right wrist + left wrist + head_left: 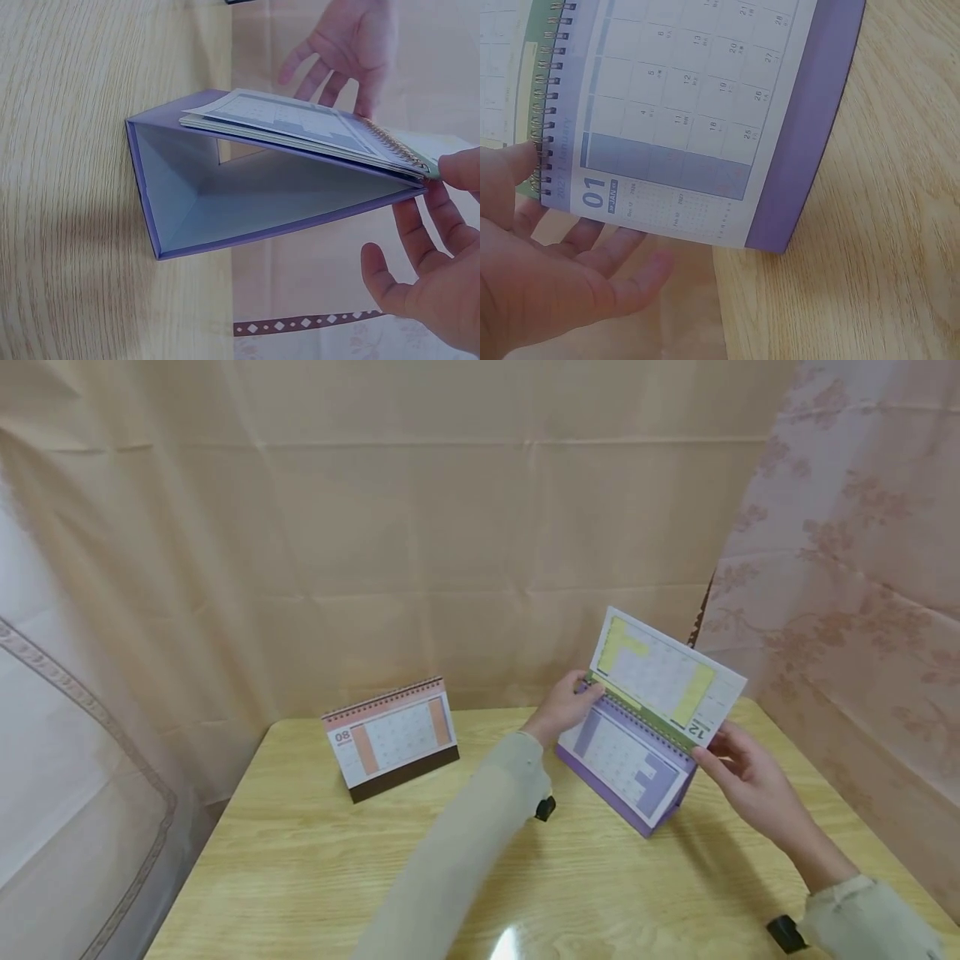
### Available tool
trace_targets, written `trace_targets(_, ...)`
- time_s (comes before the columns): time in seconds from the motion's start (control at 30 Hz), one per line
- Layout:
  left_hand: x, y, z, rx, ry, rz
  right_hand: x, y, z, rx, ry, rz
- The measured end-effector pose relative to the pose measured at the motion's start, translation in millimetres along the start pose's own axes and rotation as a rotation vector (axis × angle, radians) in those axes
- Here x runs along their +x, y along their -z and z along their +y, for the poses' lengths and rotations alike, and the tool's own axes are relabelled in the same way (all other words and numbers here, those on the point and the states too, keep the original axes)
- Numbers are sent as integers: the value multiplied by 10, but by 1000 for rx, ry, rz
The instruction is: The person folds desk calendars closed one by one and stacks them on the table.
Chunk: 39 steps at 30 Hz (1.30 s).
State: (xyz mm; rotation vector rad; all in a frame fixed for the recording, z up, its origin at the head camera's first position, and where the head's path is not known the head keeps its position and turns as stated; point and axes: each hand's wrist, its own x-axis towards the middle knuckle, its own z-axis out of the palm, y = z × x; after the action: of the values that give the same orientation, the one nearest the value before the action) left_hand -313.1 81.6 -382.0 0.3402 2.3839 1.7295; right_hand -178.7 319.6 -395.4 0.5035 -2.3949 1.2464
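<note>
A purple desk calendar (618, 760) stands on the right of the table in the head view, its January sheet facing the front. Above its ring binding rises a sheet marked 12 (660, 672), with yellow blocks and a green strip, upside down. My left hand (564, 703) pinches the binding's left end, thumb in front; the left wrist view shows its fingers (604, 259) behind the calendar. At the other end of the binding, my right hand (757, 777) grips with thumb in front and fingers behind. The right wrist view reveals the hollow triangular stand (262, 187).
A second desk calendar (397, 739), with a pink top, an 08 sheet and a dark base, stands left of centre on the wooden table (300, 877). Beige cloth (390, 527) hangs behind the table, and a flowered curtain (862, 568) hangs along the right.
</note>
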Motion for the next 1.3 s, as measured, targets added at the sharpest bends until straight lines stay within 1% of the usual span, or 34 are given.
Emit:
trace_targets(0.13, 5, 3, -17, 7, 4, -4, 10, 5, 12, -17, 14, -2)
trace_targets(0.3, -9, -1, -27, 15, -11, -13, 2, 13, 24, -40, 4, -6)
trace_targets(0.4, -8, -7, -34, 35, -22, -25, -14, 15, 23, -70, -1, -6)
trace_targets(0.53, 8, -25, -37, 32, -28, -42, -28, 32, 17, -116, 3, -2)
trace_targets(0.73, -2, -33, -38, 10, -44, -10, 1, 21, -30, -144, 15, -3)
trace_targets(0.9, -23, -94, -89, 11, -48, 13, -26, 40, -22, -155, 26, 0)
trace_targets(1.1, -47, -140, -95, -17, -38, 15, -63, 79, 3, -173, 9, -10)
trace_targets(1.3, -16, -138, -75, 2, -55, 23, -52, 82, -6, -161, 19, -5)
